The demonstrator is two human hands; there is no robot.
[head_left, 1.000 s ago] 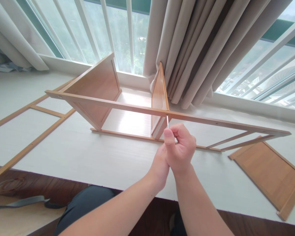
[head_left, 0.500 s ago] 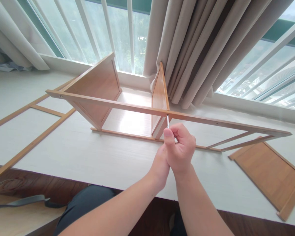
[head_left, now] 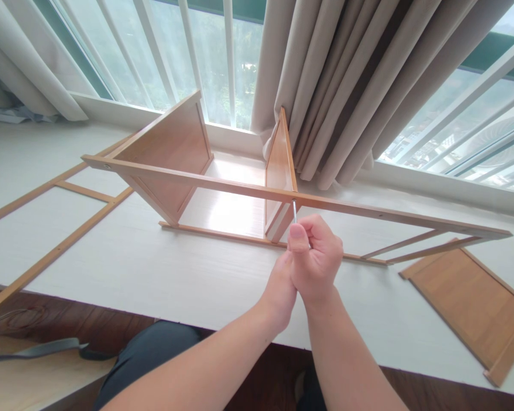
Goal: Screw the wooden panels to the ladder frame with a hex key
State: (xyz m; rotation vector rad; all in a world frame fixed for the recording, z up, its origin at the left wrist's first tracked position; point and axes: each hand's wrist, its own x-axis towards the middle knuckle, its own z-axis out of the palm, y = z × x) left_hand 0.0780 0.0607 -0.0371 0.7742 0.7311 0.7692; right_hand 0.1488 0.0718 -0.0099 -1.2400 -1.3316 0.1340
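Note:
My right hand (head_left: 319, 257) is closed round a screwdriver, its thumb lying along the top. Only the thin metal shaft (head_left: 294, 211) shows; the handle is hidden in the grip. The shaft's tip meets the long wooden rail (head_left: 223, 187) where the middle panel (head_left: 279, 157) joins it. Pressed against the right hand from below and left, my left hand (head_left: 280, 285) is closed too, its fingers mostly hidden. The rail is the near upper edge of a wooden frame lying on its side, with a larger end panel (head_left: 167, 140) at its left.
At right, a loose wooden panel (head_left: 475, 297) lies on the white surface (head_left: 175, 274). A ladder-like wooden frame (head_left: 55, 257) lies at left. Curtains (head_left: 325, 85) hang behind the middle panel. A grey strap (head_left: 38, 349) rests on a pale board at lower left.
The view has shifted very slightly. Both hands stay together at the same joint, with the screwdriver's shaft still against the rail.

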